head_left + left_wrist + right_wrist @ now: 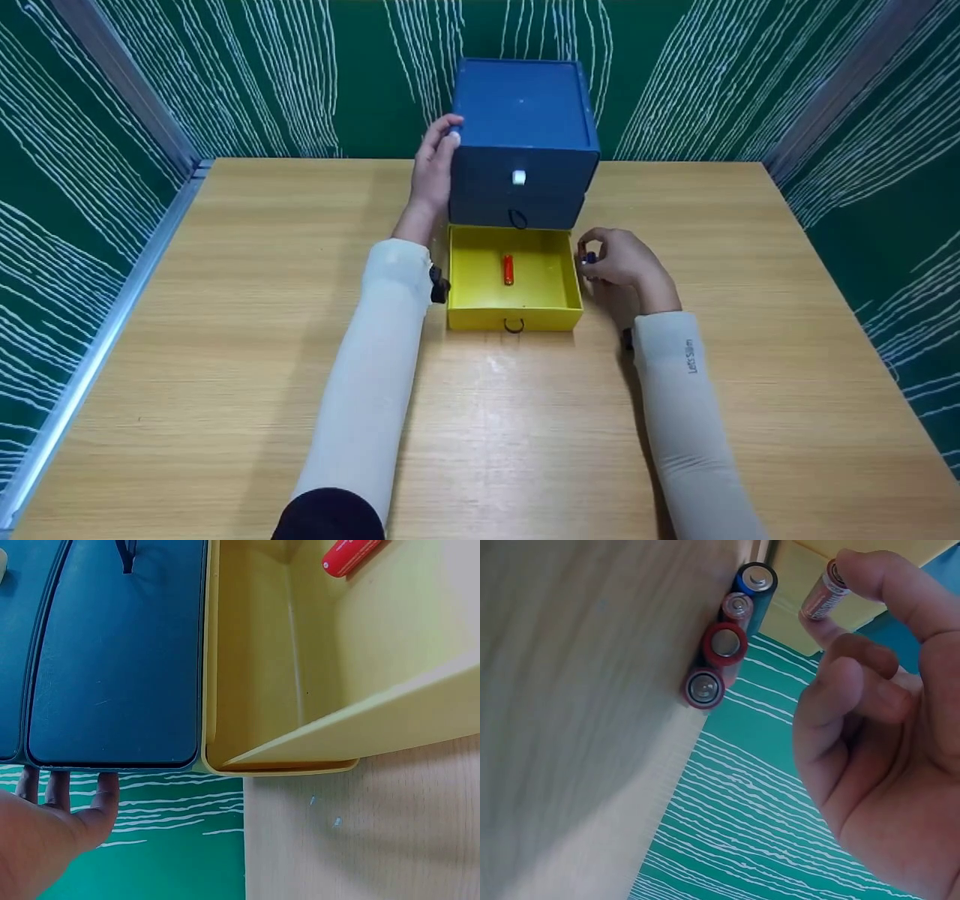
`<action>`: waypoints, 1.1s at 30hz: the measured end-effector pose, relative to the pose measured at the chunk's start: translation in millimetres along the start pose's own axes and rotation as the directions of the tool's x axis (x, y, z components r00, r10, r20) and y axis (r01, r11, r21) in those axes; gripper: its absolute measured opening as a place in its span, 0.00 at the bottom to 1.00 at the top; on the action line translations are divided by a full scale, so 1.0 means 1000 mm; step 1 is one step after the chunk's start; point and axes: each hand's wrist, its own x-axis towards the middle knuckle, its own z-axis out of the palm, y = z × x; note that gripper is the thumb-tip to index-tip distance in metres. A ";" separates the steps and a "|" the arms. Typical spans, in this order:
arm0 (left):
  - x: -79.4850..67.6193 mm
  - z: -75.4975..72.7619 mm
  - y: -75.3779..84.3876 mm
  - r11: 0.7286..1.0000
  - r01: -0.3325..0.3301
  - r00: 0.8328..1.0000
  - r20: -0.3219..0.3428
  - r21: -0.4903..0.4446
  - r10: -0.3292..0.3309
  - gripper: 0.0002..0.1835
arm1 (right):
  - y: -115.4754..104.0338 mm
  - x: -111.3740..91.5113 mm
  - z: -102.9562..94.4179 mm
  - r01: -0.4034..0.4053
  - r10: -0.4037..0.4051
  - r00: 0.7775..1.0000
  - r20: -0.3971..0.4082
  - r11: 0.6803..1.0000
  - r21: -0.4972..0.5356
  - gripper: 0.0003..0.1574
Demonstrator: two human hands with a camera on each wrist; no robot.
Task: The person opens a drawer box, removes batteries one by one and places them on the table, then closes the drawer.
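My right hand (626, 262) is beside the right wall of the pulled-out yellow drawer (517, 320). In the right wrist view its thumb and a finger pinch a small reddish battery (826, 594) by its ends. Several batteries (725, 643) stand in a row on the table near that hand. Inside the drawer lies a red battery (508, 270), apart from the walls. My left hand (433, 172) rests against the left side of the blue drawer unit (521, 105), fingers extended along it, as the left wrist view also shows.
The wooden table (225, 337) spreads around the unit and meets a green wall (375, 82) with white lines at the back. On the unit's front are a white knob (519, 178) and a black loop (517, 218). Another black loop (514, 325) hangs on the drawer front.
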 end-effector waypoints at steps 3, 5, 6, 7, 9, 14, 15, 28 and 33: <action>0.000 0.000 0.000 1.000 0.004 1.000 0.001 -0.002 -0.004 0.16 | 0.000 0.000 0.000 -0.014 0.014 1.000 0.007 1.000 -0.010 0.28; 0.000 0.000 0.000 1.000 -0.002 1.000 0.005 -0.007 0.002 0.16 | 0.000 0.001 0.001 -0.026 0.026 1.000 0.013 1.000 -0.011 0.29; 0.000 0.000 0.000 1.000 -0.004 1.000 0.006 -0.007 0.004 0.16 | 0.000 0.001 0.001 -0.032 0.032 0.999 0.013 0.999 -0.014 0.29; 0.000 0.000 -0.001 1.000 -0.004 1.000 0.008 -0.005 0.004 0.16 | 0.000 0.001 0.001 -0.038 0.038 0.999 0.013 0.999 -0.016 0.29; 0.000 0.000 -0.001 1.000 -0.007 1.000 0.010 -0.007 0.007 0.16 | 0.000 0.001 0.001 -0.053 0.053 0.998 0.015 0.998 -0.017 0.29; 0.001 0.000 -0.001 1.000 0.004 1.000 0.010 -0.010 -0.004 0.16 | -0.001 0.001 0.002 -0.077 0.078 0.997 0.024 0.996 -0.038 0.28; 0.001 0.000 0.000 1.000 0.007 1.000 0.009 -0.013 -0.006 0.16 | -0.002 0.001 0.002 -0.077 0.078 0.997 0.028 0.996 -0.043 0.28; 0.000 0.000 0.002 0.999 0.039 0.999 0.002 0.006 -0.039 0.15 | -0.004 0.002 0.004 -0.094 0.096 0.995 0.013 0.990 -0.101 0.29; -0.001 0.000 0.000 1.000 0.031 0.999 0.008 0.005 -0.031 0.16 | -0.004 0.002 0.005 -0.082 0.083 0.997 0.007 0.989 -0.120 0.27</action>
